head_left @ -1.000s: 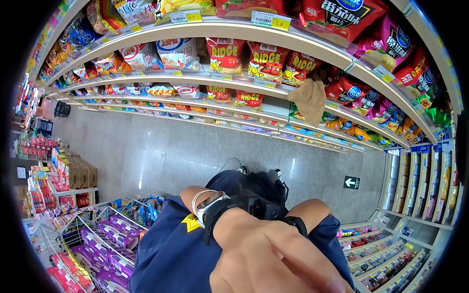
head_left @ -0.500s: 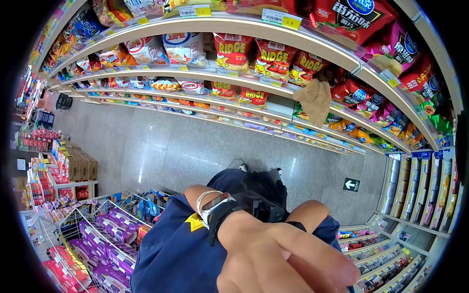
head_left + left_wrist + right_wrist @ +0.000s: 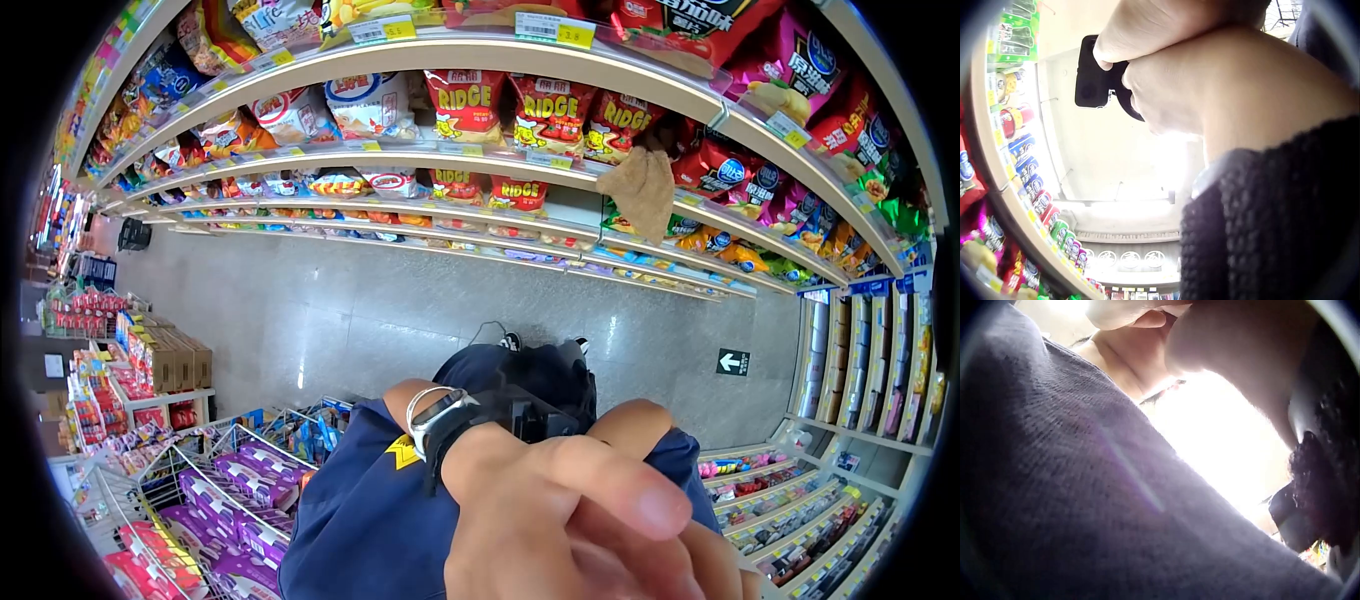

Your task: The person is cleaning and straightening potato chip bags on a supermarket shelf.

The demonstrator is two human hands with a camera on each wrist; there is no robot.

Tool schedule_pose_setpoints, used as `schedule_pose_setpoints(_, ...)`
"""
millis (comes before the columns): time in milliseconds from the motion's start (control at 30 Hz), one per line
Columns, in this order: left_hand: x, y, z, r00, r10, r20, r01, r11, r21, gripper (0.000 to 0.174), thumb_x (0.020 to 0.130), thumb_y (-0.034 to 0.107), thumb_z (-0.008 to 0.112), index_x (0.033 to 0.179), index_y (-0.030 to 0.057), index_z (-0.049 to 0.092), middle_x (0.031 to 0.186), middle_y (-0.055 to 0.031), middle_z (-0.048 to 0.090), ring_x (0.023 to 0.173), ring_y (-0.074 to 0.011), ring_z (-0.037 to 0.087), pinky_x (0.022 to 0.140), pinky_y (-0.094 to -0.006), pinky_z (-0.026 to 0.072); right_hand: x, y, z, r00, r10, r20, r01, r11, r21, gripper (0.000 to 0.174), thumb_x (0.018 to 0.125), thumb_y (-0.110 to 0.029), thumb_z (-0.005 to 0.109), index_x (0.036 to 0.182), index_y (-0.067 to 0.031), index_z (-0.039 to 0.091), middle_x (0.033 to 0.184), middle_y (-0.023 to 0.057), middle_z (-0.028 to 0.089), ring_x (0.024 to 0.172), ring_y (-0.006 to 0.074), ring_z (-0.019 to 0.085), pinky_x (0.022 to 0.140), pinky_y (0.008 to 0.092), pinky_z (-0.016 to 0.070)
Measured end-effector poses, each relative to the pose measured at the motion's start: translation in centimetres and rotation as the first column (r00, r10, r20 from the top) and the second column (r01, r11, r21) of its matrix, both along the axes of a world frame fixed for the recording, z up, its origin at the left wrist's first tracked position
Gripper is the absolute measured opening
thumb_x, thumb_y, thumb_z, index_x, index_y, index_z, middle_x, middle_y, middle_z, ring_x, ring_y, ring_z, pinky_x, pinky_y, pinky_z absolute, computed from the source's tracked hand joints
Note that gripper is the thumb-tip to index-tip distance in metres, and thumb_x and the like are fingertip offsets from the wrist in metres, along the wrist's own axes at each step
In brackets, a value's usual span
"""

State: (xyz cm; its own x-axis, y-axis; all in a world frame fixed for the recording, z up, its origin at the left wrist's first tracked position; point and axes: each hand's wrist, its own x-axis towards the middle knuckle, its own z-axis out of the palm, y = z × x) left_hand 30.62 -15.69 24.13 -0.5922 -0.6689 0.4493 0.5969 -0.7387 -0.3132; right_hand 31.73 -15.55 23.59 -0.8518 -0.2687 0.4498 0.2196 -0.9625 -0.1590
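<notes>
My left hand (image 3: 560,510), with a watch and black band at its wrist, fills the low middle of the head view, index finger stretched out and other fingers bent beneath. In the left wrist view its fingers (image 3: 1147,87) curl at the edge of a flat black object (image 3: 1091,78). Above them another hand, seemingly my right (image 3: 1172,28), lays a fingertip against that object. Mostly concealed in the head view, the right hand (image 3: 1229,347) appears close and blurred in the right wrist view, beside grey-blue cloth (image 3: 1085,481); its grip cannot be made out.
Shelves of snack bags (image 3: 465,105) curve across the top, with a brown cloth (image 3: 640,190) hanging at one edge. Wire baskets of purple packs (image 3: 235,500) stand lower left, cartons (image 3: 165,355) beyond them. More shelves (image 3: 870,360) line the right; a floor arrow sign (image 3: 732,362) lies nearby.
The left index finger has moved up and left, and more of the fingers beneath shows. The head view has shifted slightly, with the brown cloth staying on the shelf edge.
</notes>
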Motion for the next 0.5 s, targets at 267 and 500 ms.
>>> schedule_pose_setpoints(267, 0.4, -0.1, 1.3, 0.998, -0.034, 0.05, 0.031, 0.997, 0.07, 0.026, 0.078, 0.013, 0.076, 0.098, -0.0021, 0.066, 0.122, -0.0142, 0.054, 0.102, -0.0324, 0.057, 0.077, -0.0449, 0.0512, -0.3, -0.6, -0.5, 1.0, -0.008, -0.029, 0.008, 1.0, -0.009, 0.006, 0.087, -0.028, 0.064, 0.089, -0.0231, 0.066, 0.094, -0.0051, 0.068, 0.102, 0.0124, 0.055, 0.095, 0.0284, 0.036)
schedule_pose_setpoints(500, 0.2, -0.2, 3.1, 0.979, 0.19, 0.077, -0.192, 0.981, 0.007, 0.023, 0.077, 0.012, 0.077, 0.096, 0.003, 0.068, 0.131, -0.0127, 0.045, 0.101, -0.0337, 0.057, 0.081, -0.0512, 0.0494, 0.5, -0.7, -1.9, 0.997, 0.027, -0.075, -0.031, 0.998, -0.05, 0.007, 0.087, -0.027, 0.062, 0.092, -0.0217, 0.065, 0.095, -0.0027, 0.067, 0.102, 0.014, 0.055, 0.095, 0.03, 0.0369)
